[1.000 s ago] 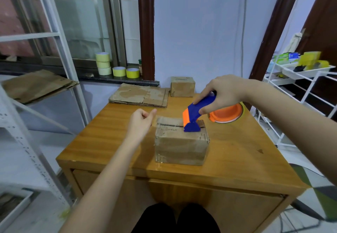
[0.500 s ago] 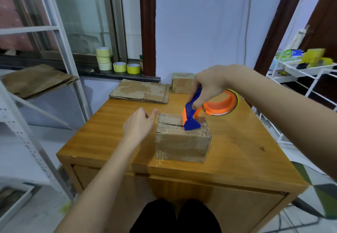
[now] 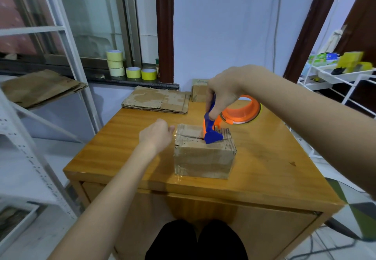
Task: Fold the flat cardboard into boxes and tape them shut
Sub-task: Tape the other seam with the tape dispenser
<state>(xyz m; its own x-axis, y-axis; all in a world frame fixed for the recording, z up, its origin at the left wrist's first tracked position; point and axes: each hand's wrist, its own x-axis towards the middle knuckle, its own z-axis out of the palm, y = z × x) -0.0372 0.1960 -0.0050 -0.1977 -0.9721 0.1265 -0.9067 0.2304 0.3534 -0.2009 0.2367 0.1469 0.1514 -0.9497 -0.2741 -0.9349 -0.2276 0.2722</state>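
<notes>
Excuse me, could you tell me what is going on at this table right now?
A person is taping a small brown cardboard box shut on the wooden table. The right hand grips a blue and orange tape dispenser, its blade end pressed on the box's top seam. The left hand rests at the box's left edge. Flat cardboard sheets lie stacked at the table's far side.

No lettering, number or brand can be read anywhere. The small brown cardboard box (image 3: 199, 93) at the far edge of the table carries a faint printed mark on its top — too blurred to make out. The green and blue packets (image 3: 323, 58) on the white wire rack show coloured print — likewise illegible.
</notes>
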